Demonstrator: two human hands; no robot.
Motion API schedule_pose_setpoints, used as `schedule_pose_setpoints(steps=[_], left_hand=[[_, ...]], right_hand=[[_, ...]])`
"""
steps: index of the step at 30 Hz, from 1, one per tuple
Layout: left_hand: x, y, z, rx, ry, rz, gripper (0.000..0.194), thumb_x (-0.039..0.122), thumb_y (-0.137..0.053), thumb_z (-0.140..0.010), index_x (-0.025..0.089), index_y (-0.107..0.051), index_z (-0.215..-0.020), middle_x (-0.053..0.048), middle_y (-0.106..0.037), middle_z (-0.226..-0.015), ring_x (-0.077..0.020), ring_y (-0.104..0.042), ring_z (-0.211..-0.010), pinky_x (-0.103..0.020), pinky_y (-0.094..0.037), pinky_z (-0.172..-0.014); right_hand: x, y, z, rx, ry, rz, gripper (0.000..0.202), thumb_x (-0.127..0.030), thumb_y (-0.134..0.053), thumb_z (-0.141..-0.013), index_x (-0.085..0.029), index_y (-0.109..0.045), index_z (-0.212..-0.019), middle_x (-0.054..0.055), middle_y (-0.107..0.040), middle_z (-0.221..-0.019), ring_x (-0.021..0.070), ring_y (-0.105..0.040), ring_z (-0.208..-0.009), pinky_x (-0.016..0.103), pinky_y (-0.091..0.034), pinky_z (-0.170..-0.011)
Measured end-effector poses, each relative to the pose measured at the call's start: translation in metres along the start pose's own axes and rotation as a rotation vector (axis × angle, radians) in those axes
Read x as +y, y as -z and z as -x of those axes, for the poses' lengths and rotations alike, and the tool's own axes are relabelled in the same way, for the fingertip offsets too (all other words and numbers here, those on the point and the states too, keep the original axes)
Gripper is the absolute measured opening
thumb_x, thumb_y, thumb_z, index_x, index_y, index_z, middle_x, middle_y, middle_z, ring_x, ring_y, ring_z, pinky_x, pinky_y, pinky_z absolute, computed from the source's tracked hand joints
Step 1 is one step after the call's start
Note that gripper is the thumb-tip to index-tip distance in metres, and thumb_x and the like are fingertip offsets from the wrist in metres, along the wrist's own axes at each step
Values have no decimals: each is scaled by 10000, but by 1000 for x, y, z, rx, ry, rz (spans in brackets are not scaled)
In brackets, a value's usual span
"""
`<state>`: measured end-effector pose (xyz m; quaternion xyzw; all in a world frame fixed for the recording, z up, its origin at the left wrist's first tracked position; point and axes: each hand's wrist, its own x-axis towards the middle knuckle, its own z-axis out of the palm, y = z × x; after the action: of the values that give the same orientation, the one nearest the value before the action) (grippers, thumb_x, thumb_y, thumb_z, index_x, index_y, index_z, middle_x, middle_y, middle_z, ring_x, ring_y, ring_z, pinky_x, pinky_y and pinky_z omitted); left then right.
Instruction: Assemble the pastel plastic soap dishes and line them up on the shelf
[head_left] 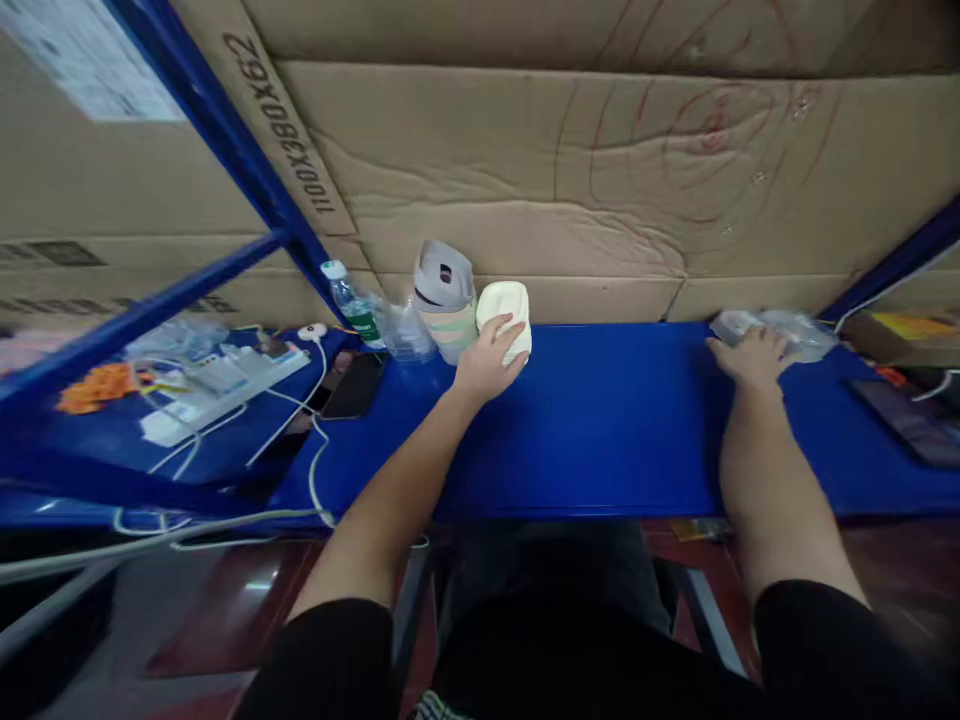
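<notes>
My left hand (489,362) grips a cream-coloured rounded container (504,297) that stands near the back of the blue table (600,420). My fingers bend over its front face. Just left of it is a grey-and-pastel rolled band or cup-like holder (444,290), with crumpled clear plastic cups (405,332) beside that. Far to the right, my right hand (754,357) lies with its fingers apart on clear plastic packaging (802,335). The fingertips are blurred against the plastic.
A water bottle (354,305) and a dark phone (354,385) are at the left. White cables (319,460) and a power strip (225,393) lie past the blue frame post (292,235). Cardboard (480,160) walls the back. A dark flat device (907,422) rests at right.
</notes>
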<state>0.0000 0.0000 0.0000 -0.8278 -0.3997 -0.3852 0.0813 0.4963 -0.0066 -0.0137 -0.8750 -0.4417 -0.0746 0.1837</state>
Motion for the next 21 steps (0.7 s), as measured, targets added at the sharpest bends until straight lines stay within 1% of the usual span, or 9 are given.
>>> schedule_pose_setpoints(steps=[3, 4, 6, 9, 11, 14, 16, 19, 21], left_hand=[[1, 1, 0, 0, 7, 16, 472, 372, -650, -971, 187, -638, -1405, -177, -578, -1492, -310, -618, -1348, -430, -583, -1046], [2, 1, 0, 3, 7, 19, 466, 372, -652, -970, 188, -641, -1398, -177, -579, -1489, -307, -628, -1332, -426, -589, -1031], [2, 2, 0, 20, 0, 25, 451, 365, -656, -968, 186, -648, -1382, -180, -587, -1479, -299, -654, -1284, -419, -601, -995], [1, 3, 1, 35, 4, 18, 427, 367, -650, -973, 191, -657, -1362, -175, -598, -1468, -287, -676, -1236, -405, -612, -949], [1, 4, 1, 37, 6, 11, 421, 373, -648, -976, 194, -658, -1358, -172, -600, -1467, -285, -678, -1234, -393, -615, -932], [1, 4, 1, 60, -8, 6, 414, 371, -648, -976, 189, -669, -1347, -174, -612, -1450, -289, -679, -1236, -377, -618, -907], [1, 4, 1, 75, -24, 9, 406, 367, -644, -979, 182, -677, -1338, -176, -625, -1433, -280, -699, -1197, -366, -621, -888], [1, 3, 1, 68, -39, 13, 401, 374, -636, -986, 182, -679, -1336, -177, -628, -1432, -261, -727, -1127, -366, -622, -885], [2, 3, 2, 59, -40, 12, 404, 380, -634, -989, 185, -677, -1340, -180, -625, -1438, -260, -735, -1115, -373, -621, -893]], right_hand=[[-24, -3, 15, 49, 69, 88, 959, -648, -614, -920, 29, -415, -1569, 359, -336, -1668, 450, -188, -1593, 709, -91, -1240], [-31, -3, 20, 73, 87, 89, 929, -639, -631, -906, 24, -460, -1534, 369, -399, -1622, 458, -238, -1566, 722, -93, -1227], [-43, 0, 27, 147, 92, 52, 834, -631, -634, -899, 2, -560, -1436, 378, -538, -1475, 475, -358, -1471, 744, -127, -1187], [-53, 9, 33, 237, 106, -50, 787, -671, -626, -895, -43, -621, -1370, 379, -575, -1384, 499, -419, -1394, 738, -219, -1122], [-56, 16, 33, 156, 106, -98, 807, -705, -649, -869, -79, -631, -1378, 376, -546, -1424, 529, -434, -1389, 725, -305, -1068], [-58, 21, 30, -100, 111, -116, 847, -702, -726, -805, -110, -635, -1405, 359, -519, -1481, 560, -522, -1337, 673, -437, -1005], [-65, 21, 31, -216, 267, -137, 836, -638, -775, -781, -108, -638, -1413, 338, -544, -1479, 532, -572, -1322, 620, -482, -1035], [-88, 14, 47, -306, 720, -275, 759, -534, -808, -778, -126, -658, -1400, 260, -627, -1443, 440, -589, -1365, 545, -467, -1156], [-109, 11, 69, -333, 973, -386, 741, -543, -798, -803, -192, -644, -1438, 190, -605, -1523, 411, -542, -1441, 563, -426, -1213]])
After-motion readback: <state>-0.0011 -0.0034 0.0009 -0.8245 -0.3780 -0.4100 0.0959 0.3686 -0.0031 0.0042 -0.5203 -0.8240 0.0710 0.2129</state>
